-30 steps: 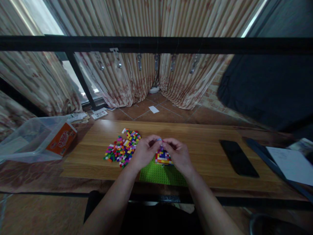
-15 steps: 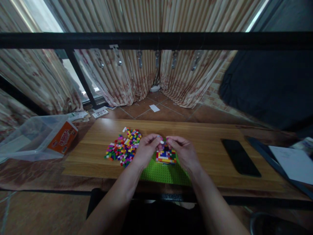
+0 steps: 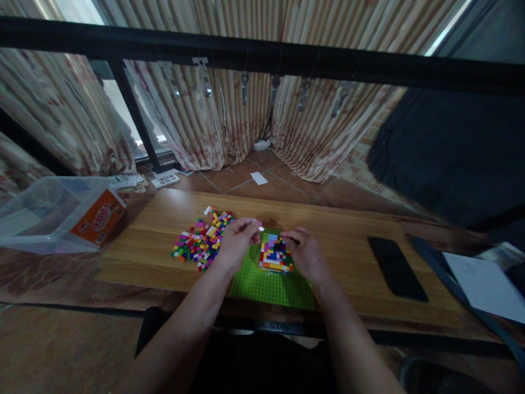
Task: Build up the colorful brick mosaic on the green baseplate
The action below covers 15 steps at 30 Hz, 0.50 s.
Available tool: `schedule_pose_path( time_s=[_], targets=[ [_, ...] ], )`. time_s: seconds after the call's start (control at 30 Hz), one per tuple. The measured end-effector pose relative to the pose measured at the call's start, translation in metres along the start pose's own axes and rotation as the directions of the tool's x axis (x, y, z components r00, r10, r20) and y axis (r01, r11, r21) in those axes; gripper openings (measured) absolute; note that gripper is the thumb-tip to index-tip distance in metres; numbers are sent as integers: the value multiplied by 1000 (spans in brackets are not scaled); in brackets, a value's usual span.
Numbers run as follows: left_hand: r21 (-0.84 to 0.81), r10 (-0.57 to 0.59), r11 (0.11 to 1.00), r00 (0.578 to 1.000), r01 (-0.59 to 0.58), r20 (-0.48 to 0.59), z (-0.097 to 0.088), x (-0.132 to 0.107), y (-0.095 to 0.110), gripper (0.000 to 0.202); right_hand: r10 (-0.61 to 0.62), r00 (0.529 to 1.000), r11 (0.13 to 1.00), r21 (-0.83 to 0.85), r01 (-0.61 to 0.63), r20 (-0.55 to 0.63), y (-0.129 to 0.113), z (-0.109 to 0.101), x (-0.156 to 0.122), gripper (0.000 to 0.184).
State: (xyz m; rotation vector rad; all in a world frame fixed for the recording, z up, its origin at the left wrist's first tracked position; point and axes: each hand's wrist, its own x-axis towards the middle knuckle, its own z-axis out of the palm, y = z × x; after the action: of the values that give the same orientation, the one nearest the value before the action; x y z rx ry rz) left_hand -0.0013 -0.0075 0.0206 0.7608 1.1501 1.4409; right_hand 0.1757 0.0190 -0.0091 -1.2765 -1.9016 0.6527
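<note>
A green baseplate point(image 3: 270, 284) lies on the wooden table point(image 3: 348, 241) in front of me, with a patch of many-coloured small bricks point(image 3: 275, 254) built on its far part. My left hand point(image 3: 238, 243) hovers at the plate's far left corner, its fingers pinched on a small white piece point(image 3: 260, 227). My right hand point(image 3: 305, 253) rests at the right side of the built patch, fingers curled and touching its far edge. A loose heap of coloured bricks point(image 3: 200, 241) lies just left of my left hand.
A clear plastic box with an orange label point(image 3: 61, 213) stands at the table's left end. A black phone point(image 3: 396, 267) lies to the right, with a dark folder and white paper point(image 3: 479, 284) beyond it. A black rail point(image 3: 262, 54) crosses overhead before curtains.
My hands, joined over the built patch a second ago, have parted. The left drew away leftward with the small piece, and the right dropped to the patch's right edge. The view tilted slightly.
</note>
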Motion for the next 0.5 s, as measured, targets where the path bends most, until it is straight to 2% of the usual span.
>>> schedule_pose_path(
  time_s=[0.13,0.27,0.5],
  targets=[
    [-9,-2,1000,1000,2,-1,-1,2,-3,24,-59,997,993,-97,64,52,2,4,5,25],
    [13,12,1000,1000,-12,14,-1,2,-4,19,-96,994,987,-124,103,58,6,7,8,23],
    [25,17,1000,1000,-17,4,-1,3,-7,19,-46,998,998,-47,47,32,11,9,8,21]
  ],
)
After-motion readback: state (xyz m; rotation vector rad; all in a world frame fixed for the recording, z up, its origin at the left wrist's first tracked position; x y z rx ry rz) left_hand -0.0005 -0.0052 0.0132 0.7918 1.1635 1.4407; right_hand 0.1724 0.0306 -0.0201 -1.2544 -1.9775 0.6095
